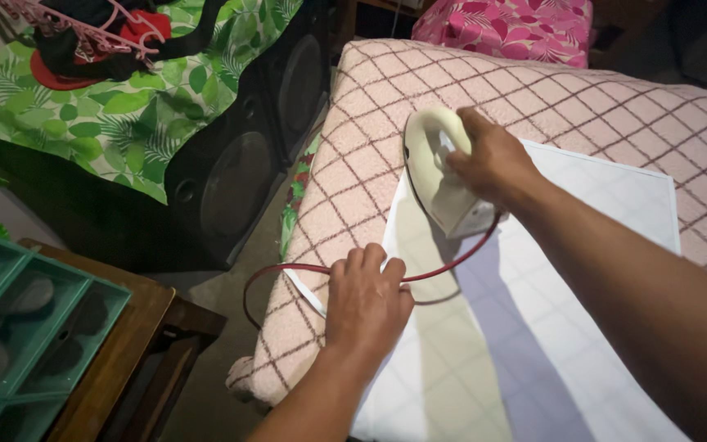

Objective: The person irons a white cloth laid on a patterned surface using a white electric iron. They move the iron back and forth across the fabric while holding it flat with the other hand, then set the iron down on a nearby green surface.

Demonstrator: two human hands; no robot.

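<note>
A white cloth [566, 270] lies flat on a pink checked padded surface [583, 106]. My right hand [493, 160] grips the handle of a cream electric iron [439, 176], which rests on the cloth's upper left part. A dark red cord [288, 270] runs from the iron, across the cloth and off the left edge. My left hand [366, 299] presses its fingers down on the near left edge of the cloth, over the cord.
Black speakers [239, 172] stand to the left, partly under a green leaf-print cloth [124, 106]. A wooden table [124, 344] with a teal compartment rack [18, 327] sits at lower left. A pink floral bundle [509, 29] lies beyond the padded surface.
</note>
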